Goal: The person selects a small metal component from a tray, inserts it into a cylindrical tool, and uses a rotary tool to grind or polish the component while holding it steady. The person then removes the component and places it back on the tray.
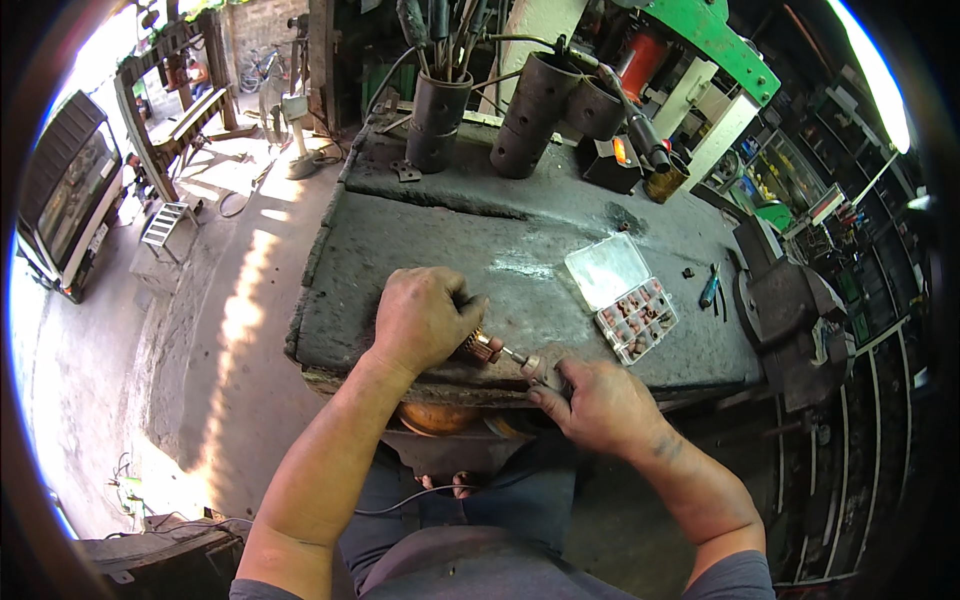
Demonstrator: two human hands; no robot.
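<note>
My left hand (420, 315) is closed around a motor armature (482, 345), holding it just above the front edge of the workbench. The copper-coloured windings and commutator show past my fingers; the rest of the body is hidden under the hand. From it a thin metal shaft runs right to a small, round, greyish part (532, 368) at its end. My right hand (605, 400) pinches this end part between thumb and fingers. Right of the hands lies an opened clear plastic organizer box (637, 320) with small reddish-brown pieces in its compartments.
The dark workbench (430, 235) carries metal tube holders (437, 125) with tools at the back. Pliers (709, 288) with blue handles lie right of the box, near a bench vise (800, 320). A pedestal fan (292, 125) and a parked vehicle (70, 195) stand to the left.
</note>
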